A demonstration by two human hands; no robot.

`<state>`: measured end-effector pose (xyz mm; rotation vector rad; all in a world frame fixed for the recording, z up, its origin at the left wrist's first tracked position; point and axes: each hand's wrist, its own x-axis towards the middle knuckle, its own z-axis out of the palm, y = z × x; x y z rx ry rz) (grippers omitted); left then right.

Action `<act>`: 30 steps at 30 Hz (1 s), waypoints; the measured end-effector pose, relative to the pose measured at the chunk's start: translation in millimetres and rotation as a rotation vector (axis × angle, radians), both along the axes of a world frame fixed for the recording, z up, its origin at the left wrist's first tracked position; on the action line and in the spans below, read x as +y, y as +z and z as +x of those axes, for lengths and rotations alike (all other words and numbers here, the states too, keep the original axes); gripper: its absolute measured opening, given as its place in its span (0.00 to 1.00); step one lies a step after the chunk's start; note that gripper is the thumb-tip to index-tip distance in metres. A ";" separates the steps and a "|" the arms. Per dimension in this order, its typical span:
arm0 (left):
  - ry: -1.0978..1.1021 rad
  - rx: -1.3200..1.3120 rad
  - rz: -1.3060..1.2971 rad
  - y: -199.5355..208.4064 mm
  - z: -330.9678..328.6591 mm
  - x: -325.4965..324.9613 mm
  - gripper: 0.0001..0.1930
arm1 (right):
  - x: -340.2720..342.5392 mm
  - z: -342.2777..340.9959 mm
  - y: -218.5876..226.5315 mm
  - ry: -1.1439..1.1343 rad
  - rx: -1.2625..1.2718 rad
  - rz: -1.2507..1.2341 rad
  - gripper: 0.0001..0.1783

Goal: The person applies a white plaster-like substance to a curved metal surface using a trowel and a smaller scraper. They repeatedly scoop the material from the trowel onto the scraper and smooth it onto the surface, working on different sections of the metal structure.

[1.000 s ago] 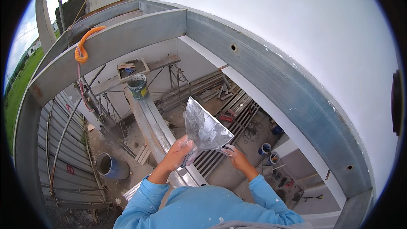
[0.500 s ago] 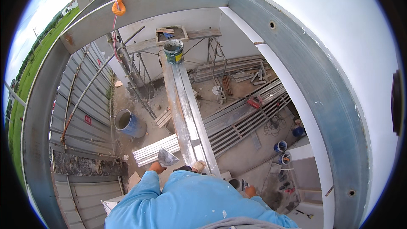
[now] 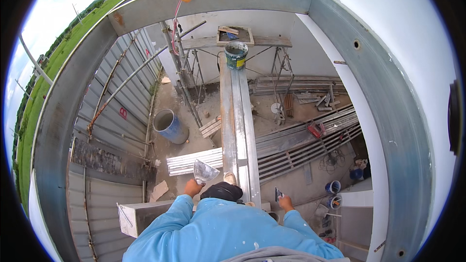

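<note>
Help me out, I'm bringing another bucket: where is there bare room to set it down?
The walkway is bare between the bucket and the foot. Floor shows between the bars and small buckets, beside a strip. It is crowded in the tray and around the cable.

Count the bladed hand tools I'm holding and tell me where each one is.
2: a wide triangular scraper in the left hand, and a smaller bladed tool in the right hand. Neither hand appears to hide another.
</note>
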<state>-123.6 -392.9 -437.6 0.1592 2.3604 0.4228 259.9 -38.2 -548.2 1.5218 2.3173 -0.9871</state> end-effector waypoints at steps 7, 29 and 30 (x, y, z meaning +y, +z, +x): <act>-0.069 0.064 0.117 -3.1 -44.5 27.6 0.27 | 46.0 -84.9 8.6 0.215 0.074 0.015 0.22; 0.782 0.581 0.301 106.4 -66.9 -8.6 0.24 | 32.8 -566.2 117.3 1.191 0.863 0.182 0.22; 0.869 0.608 0.278 116.8 -55.4 -7.2 0.24 | 11.9 -588.9 134.5 1.239 0.840 0.045 0.22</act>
